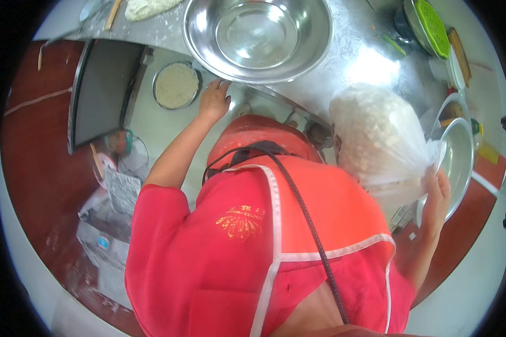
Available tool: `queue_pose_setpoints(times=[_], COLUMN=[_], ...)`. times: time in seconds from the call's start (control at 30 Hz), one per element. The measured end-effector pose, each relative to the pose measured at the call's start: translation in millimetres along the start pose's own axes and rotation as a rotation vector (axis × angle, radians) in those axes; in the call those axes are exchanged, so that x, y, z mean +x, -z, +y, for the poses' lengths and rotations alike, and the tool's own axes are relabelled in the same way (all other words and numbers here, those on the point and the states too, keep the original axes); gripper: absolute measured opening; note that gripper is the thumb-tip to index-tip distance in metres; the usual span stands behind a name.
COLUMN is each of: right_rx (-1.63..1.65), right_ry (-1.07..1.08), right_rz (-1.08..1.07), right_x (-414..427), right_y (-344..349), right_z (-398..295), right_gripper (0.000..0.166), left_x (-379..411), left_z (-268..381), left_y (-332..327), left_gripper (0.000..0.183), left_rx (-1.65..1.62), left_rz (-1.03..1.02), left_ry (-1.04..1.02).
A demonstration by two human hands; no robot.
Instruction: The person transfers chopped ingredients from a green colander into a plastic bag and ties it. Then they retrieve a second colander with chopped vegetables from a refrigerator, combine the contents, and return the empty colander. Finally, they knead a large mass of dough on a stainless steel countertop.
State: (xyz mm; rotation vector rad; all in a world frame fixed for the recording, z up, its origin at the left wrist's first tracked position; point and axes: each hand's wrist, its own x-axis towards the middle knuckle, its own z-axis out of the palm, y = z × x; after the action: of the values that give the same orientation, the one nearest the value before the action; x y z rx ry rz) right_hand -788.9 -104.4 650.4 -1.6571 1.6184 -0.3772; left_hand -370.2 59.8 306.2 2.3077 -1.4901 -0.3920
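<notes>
A wide stainless steel basin (257, 73) rests on the metal worktable, and only bright metal shows inside it. My left hand (216, 101) is at its near rim, fingertips against or just under the edge; whether they grip it I cannot tell. Off to the right, my right hand (436, 189) grips the gathered neck of a translucent plastic bag (371, 139). Pale, lumpy contents fill the bag, which bulges over the table's near edge. Behind my right hand stands a large metal bowl (461, 168), partly hidden by the hand and bag.
Pale dough (149, 8) and a wooden stick (112, 14) lie on the floury worktable (350, 46). A round container (176, 85) of pale contents sits lower left. A green strainer (432, 27) is at far right. A dark panel (103, 92) and plastic bags (103, 240) stand left.
</notes>
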Motion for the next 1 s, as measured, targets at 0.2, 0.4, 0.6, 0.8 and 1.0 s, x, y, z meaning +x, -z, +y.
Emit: queue_pose_setpoints(times=[0.2, 0.4, 0.6, 0.8, 1.0], right_rx=[0.141, 0.337, 0.483, 0.643, 0.702], right_ry=[-0.288, -0.416, -0.482, -0.516, -0.613], right_rz=[0.045, 0.059, 0.257, 0.339, 0.475], right_x=[-92, -155, -229, -287, -345], right_y=[-57, -112, -178, -229, -276], right_z=[19, 49, 79, 95, 93], right_gripper=[0.022, 0.023, 0.024, 0.021, 0.019], left_x=[29, 63, 93, 69, -10], left_z=[-77, -161, -166, -194, -159], left_y=[21, -8, -19, 1, 38], left_gripper=[0.032, 0.056, 0.063, 0.056, 0.057], left_rx=[0.040, -0.624, -0.969, -0.182, 0.311], left_rz=[0.090, 0.049, -0.160, -0.345, -0.715], left_ry=[-0.088, 0.273, 0.325, 0.062, -0.196])
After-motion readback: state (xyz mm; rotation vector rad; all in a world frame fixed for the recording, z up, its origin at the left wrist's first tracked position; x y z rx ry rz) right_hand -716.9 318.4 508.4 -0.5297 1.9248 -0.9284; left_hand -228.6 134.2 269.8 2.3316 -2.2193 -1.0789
